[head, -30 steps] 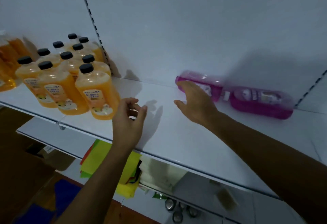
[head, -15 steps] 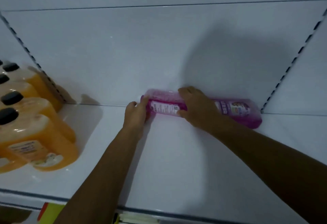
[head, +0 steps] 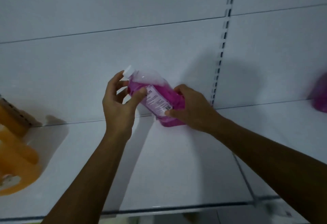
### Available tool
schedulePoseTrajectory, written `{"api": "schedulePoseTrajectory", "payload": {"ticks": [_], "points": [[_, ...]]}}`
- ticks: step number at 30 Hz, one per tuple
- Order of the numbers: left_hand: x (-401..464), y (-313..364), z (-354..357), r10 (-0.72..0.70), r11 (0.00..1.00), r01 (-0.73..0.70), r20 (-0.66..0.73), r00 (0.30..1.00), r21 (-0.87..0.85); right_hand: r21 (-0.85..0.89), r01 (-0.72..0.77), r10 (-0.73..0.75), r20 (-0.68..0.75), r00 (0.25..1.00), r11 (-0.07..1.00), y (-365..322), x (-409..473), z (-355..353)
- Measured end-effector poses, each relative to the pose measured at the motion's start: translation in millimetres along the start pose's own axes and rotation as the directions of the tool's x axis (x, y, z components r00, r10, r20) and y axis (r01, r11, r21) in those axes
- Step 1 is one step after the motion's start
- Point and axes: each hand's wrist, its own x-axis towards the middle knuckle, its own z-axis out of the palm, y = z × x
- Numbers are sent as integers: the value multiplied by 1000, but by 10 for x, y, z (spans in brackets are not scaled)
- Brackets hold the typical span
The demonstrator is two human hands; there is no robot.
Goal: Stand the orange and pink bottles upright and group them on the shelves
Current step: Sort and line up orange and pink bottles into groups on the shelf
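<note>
Pink bottle [head: 155, 98] tilted between both grips

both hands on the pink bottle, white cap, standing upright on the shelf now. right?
Not upright. The head view shows the pink bottle tilted, its white cap leaning up-left. The left hand and right hand do both hold it.

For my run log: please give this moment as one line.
step: raising pink bottle | tilt: cap up-left | left hand: neck | right hand: base | shelf
</note>
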Motion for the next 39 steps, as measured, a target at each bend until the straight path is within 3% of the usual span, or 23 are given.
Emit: {"api": "schedulePoseTrajectory", "payload": {"ticks": [6, 11, 16, 19, 26, 32, 39], "points": [[-454, 101, 1515, 9, 1000, -11, 242, 970, 9, 24, -106, 108, -160, 981, 994, 754, -786, -1213], [-939, 131, 2841, 35, 998, -4, 477, 878, -67, 81, -259, 272, -301, 914, 962, 1513, -1515, -2020], [-1351, 135, 3676, 153, 986, -157, 603, 783, -46, 154, -345, 377, -407, 832, 926, 2009, -2032, -2381], [-1455, 84, 3928, 200, 965, -263, 625, 755, 10, 244, -356, 430, -445, 785, 902, 2173, -2090, -2459], [-1281, -154, 4196, 195, 943, -322, 639, 744, 87, 306, -362, 469, -450, 760, 880, 2448, -1888, -2437], [-1123, -333, 4429, 165, 933, -340, 700, 695, 118, 241, -391, 459, -457, 762, 888, 2656, -1776, -2411], [-1092, -454, 4532, 122, 949, -288, 692, 711, 129, 220, -438, 489, -454, 744, 871, 2715, -1704, -2312]]}}
